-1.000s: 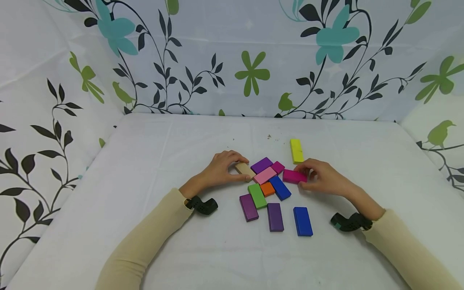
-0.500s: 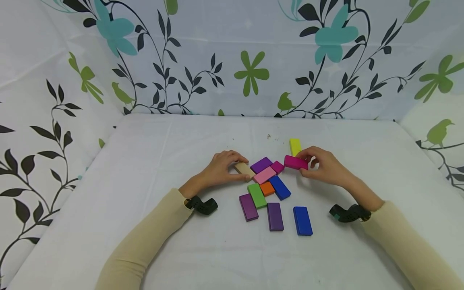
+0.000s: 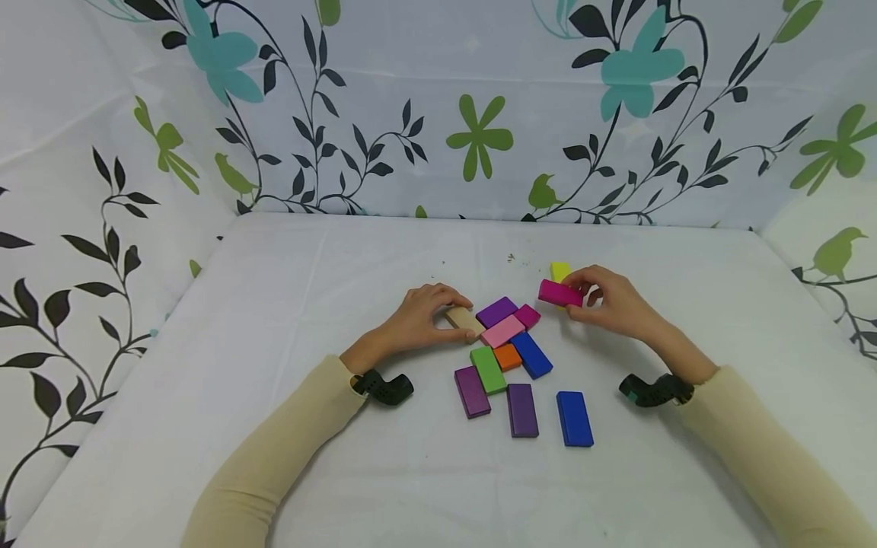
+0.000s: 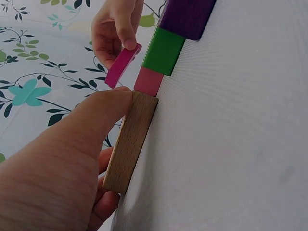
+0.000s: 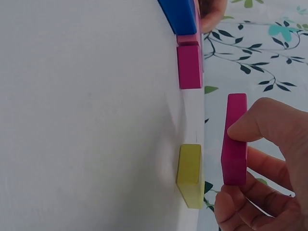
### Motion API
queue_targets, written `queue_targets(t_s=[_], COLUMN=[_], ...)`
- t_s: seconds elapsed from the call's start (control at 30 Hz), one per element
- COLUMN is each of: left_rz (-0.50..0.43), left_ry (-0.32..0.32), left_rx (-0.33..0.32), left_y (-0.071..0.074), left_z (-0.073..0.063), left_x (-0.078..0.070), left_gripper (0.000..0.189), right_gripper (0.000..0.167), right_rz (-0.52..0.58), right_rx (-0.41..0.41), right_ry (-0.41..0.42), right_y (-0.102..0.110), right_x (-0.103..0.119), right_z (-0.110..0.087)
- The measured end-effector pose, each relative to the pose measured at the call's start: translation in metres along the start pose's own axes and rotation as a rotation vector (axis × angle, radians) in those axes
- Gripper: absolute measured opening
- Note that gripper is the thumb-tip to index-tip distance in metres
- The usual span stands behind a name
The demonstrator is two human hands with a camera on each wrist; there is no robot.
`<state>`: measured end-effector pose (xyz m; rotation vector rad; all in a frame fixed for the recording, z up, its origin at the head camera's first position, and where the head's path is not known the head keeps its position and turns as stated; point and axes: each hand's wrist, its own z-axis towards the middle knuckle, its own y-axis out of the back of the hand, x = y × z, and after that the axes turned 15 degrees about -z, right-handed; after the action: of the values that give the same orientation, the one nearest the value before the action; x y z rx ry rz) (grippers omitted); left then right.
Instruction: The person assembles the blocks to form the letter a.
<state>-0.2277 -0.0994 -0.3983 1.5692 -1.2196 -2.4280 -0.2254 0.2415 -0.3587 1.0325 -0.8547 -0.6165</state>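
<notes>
My right hand [image 3: 613, 301] pinches a magenta block [image 3: 558, 293] between thumb and fingers, held up off the table; the right wrist view shows this magenta block [image 5: 235, 154] apart from the tabletop. In the head view it partly covers a yellow block [image 3: 560, 269] lying behind it. My left hand [image 3: 418, 316] holds a plain wooden block [image 3: 462, 320] by its ends, on the table at the left side of a cluster. Touching or close by are a purple block [image 3: 496, 312], a pink block [image 3: 502, 330] and a small magenta block [image 3: 527, 316].
Nearer in the cluster lie a blue block [image 3: 532, 355], a small orange block [image 3: 508, 356], a green block [image 3: 488, 371] and a purple block [image 3: 473, 392]. Standing apart in front are another purple block [image 3: 523, 411] and another blue block [image 3: 575, 418]. A white cloth [image 3: 384, 472] covers the table.
My right hand has lifted the magenta block from beside the cluster and carried it away from me, toward the yellow block. My left hand stays on the wooden block.
</notes>
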Motion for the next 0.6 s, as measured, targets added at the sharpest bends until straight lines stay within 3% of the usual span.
queue_targets(t_s=[0.6], left_rz=[0.002], left_ry=[0.002], left_rx=[0.004], left_y=[0.0], left_z=[0.0], left_x=[-0.001], left_gripper=[0.045], right_gripper=[0.037], right_rz=[0.003], right_rx=[0.012], right_ry=[-0.057], right_y=[-0.004], right_x=[-0.007], right_z=[0.024])
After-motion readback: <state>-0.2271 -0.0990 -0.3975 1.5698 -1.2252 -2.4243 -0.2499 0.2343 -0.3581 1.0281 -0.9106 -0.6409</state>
